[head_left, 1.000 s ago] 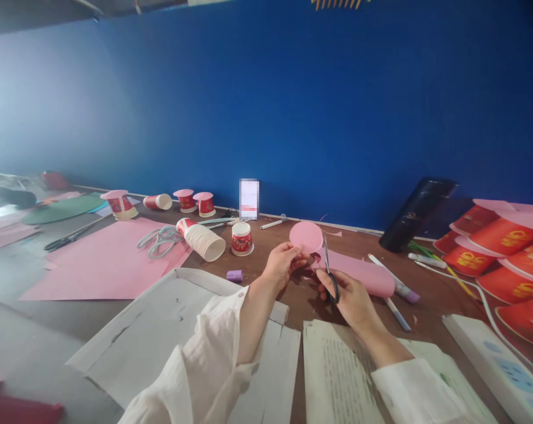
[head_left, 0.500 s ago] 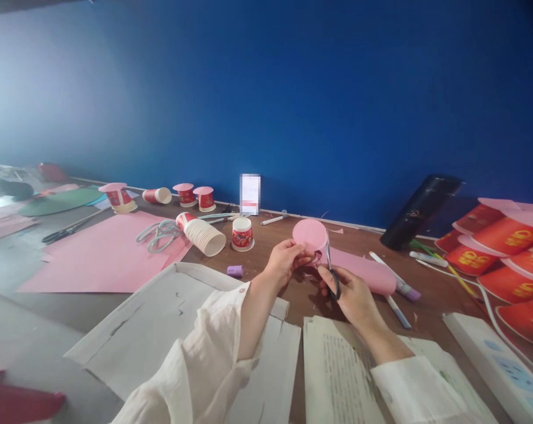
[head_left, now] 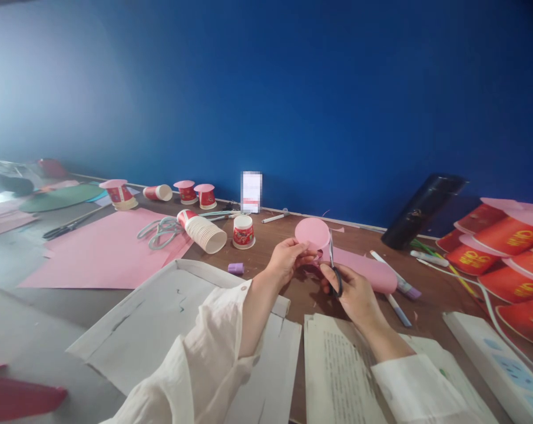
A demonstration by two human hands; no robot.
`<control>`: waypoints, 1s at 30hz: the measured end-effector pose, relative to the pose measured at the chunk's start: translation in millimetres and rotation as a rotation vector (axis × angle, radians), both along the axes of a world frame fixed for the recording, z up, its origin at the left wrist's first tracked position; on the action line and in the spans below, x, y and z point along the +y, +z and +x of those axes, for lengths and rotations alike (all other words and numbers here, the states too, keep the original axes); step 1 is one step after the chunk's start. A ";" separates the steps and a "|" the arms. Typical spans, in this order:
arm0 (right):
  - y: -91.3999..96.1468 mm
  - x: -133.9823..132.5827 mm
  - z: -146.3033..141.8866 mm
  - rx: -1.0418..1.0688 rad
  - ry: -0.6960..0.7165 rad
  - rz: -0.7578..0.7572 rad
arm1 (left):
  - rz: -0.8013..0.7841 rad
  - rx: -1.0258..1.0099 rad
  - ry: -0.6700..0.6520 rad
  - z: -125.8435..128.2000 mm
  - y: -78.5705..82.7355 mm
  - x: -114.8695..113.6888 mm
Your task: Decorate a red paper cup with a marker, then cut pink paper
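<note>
Between thumb and fingers, my left hand [head_left: 288,259] pinches the lower edge of a round pink paper disc [head_left: 313,231]. My right hand [head_left: 352,291] is closed round the black handles of a pair of scissors [head_left: 336,277], whose blades point up along the disc's right edge. A small dark red scrap shows by my left fingertips; whether it is part of the disc I cannot make out. Behind my right hand a rolled pink sheet [head_left: 367,271] lies on the brown table. An open book [head_left: 337,365] lies below my hands.
A lone paper cup [head_left: 244,231] and a stack of cups [head_left: 207,232] stand and lie left of my hands. Pink sheets [head_left: 98,250] spread further left. A black bottle [head_left: 419,212] leans on the wall; red cups [head_left: 505,235] and a power strip [head_left: 500,359] are at right.
The whole view has shifted slightly. My hands, the disc and the scissors keep nearly the same positions relative to each other.
</note>
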State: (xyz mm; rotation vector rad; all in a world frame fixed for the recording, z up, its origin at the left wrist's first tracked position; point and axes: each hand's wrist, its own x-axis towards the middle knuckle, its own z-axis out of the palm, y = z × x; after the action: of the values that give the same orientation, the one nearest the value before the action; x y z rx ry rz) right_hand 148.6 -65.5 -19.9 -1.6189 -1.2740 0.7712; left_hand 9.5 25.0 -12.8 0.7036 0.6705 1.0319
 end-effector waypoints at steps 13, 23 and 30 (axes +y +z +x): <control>-4.9 1.3 3.0 0.022 -0.003 0.012 | -0.002 0.004 -0.016 1.2 -3.1 1.0; -4.3 0.7 3.0 0.011 -0.017 0.019 | -0.010 -0.020 -0.039 0.9 -2.7 1.3; -4.9 1.2 3.6 0.027 -0.018 0.025 | -0.014 -0.023 -0.042 1.0 -2.4 1.7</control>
State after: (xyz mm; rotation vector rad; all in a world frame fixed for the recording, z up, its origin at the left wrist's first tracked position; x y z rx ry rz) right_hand 152.2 -64.4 -24.8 -1.5926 -1.2439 0.7611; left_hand 10.4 26.8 -15.2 0.6900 0.6395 0.9943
